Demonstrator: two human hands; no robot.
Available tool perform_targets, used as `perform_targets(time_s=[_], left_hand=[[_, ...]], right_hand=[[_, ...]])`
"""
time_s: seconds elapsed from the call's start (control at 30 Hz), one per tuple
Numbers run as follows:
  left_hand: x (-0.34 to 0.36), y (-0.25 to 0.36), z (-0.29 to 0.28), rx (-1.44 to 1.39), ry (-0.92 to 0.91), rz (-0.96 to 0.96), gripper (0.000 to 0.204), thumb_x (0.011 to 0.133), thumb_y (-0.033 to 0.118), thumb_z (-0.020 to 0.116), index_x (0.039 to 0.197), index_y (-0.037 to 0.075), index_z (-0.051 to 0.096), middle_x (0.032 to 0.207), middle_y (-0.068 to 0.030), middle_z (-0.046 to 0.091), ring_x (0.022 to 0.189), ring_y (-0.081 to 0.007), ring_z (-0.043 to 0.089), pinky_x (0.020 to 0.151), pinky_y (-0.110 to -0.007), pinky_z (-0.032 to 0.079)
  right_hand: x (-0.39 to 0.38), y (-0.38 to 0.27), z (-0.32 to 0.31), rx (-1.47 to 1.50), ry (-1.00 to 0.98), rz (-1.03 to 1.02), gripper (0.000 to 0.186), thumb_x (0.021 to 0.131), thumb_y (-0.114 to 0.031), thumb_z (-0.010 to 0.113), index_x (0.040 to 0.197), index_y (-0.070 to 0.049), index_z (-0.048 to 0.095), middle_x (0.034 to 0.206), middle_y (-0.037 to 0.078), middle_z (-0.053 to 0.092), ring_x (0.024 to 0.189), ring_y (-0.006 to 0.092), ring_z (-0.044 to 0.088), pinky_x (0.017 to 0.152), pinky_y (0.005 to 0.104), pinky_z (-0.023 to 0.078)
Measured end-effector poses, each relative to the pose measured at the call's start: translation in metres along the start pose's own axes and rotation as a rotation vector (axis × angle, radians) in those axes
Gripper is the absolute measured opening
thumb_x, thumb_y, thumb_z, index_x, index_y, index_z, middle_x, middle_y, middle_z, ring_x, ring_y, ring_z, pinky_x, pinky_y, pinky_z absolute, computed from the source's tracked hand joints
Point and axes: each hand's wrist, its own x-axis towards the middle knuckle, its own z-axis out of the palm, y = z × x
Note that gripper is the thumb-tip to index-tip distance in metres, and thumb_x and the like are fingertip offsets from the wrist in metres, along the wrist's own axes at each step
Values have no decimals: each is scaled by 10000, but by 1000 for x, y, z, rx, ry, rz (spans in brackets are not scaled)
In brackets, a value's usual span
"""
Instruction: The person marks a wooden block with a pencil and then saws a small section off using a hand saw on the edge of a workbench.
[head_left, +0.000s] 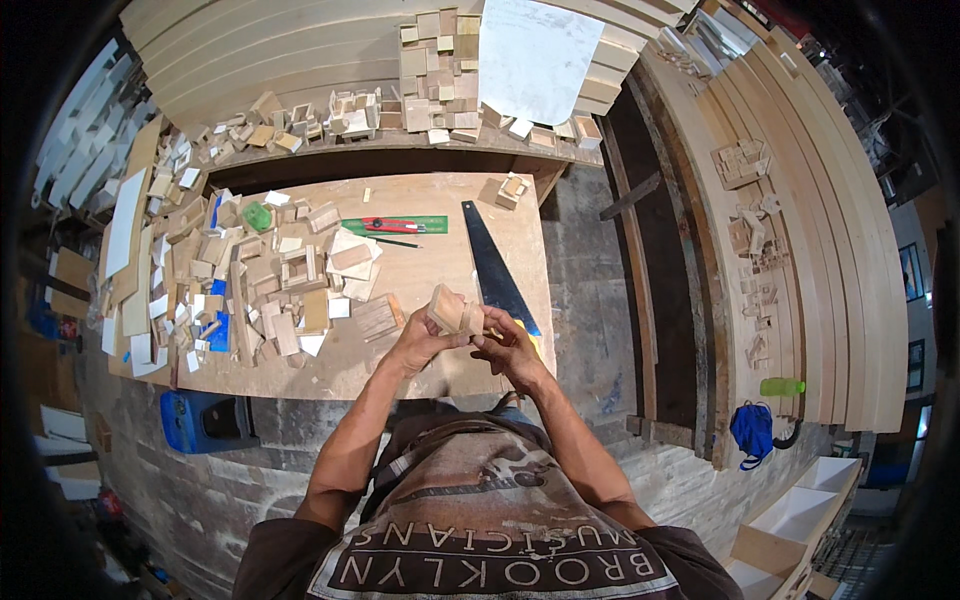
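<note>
A small wooden piece (446, 310), built of joined blocks, is held up over the table's front edge between my two hands. My left hand (417, 343) is closed round its left side. On its right side, the fingers of my right hand (509, 346) pinch it. Just beyond my right hand lies a handsaw (493, 265), its dark blade slanting and its yellow handle partly hidden by that hand. Further off, a red utility knife (393, 226) rests on a green ruler (432, 224), with a dark pencil (397, 241) beside them.
Many wooden offcuts (285, 330) heap the left half of the wooden table (440, 275). A small wooden box (512, 190) stands at its far right corner. Boards (800, 250) are stacked at the right. A blue plastic stool (200, 420) is beneath the table's front left.
</note>
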Motion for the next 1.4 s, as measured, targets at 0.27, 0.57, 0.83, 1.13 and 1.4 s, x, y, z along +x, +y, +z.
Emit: perform_targets(time_s=[0.27, 0.57, 0.83, 1.13, 1.4], left_hand=[[-1, 10, 2, -168, -30, -63, 546, 855, 27, 804, 1345, -17, 566, 1220, -106, 687, 1123, -203, 666, 1028, -356, 518], [-4, 15, -5, -88, -74, -51, 671, 825, 78, 834, 1411, -32, 526, 1251, -117, 675, 1133, -188, 659, 1019, -341, 517], [-4, 23, -4, -177, -239, -70, 689, 801, 63, 830, 1416, -14, 530, 1241, -92, 686, 1133, -188, 661, 994, -330, 524], [-3, 17, -25, -141, -366, -189, 781, 809, 46, 827, 1490, -17, 450, 1407, -126, 603, 1222, -222, 628, 1065, -375, 504], [-5, -21, -49, -137, -165, -225, 632, 858, 78, 812, 1419, -8, 533, 1326, -83, 649, 1202, -171, 628, 1006, -318, 511]], right_hand=[[4, -6, 2, -242, 25, -135, 449, 916, -154, 802, 1289, -94, 559, 888, 9, 656, 753, 92, 581, 551, 252, 440], [-8, -23, 19, -416, 59, -54, 404, 936, -150, 784, 1259, -87, 549, 973, 60, 695, 887, 119, 640, 753, 283, 521], [0, -8, -2, 286, -89, 83, 290, 1004, -228, 681, 1255, -127, 577, 1076, 25, 663, 1010, 186, 650, 896, 388, 551], [-7, -2, 9, 432, -134, 195, 480, 972, -165, 706, 1423, -161, 542, 1201, 15, 644, 1063, 170, 621, 916, 382, 514], [11, 32, 2, 353, -37, 33, 425, 969, -161, 711, 1378, -133, 603, 1147, 12, 704, 983, 139, 649, 878, 325, 509]])
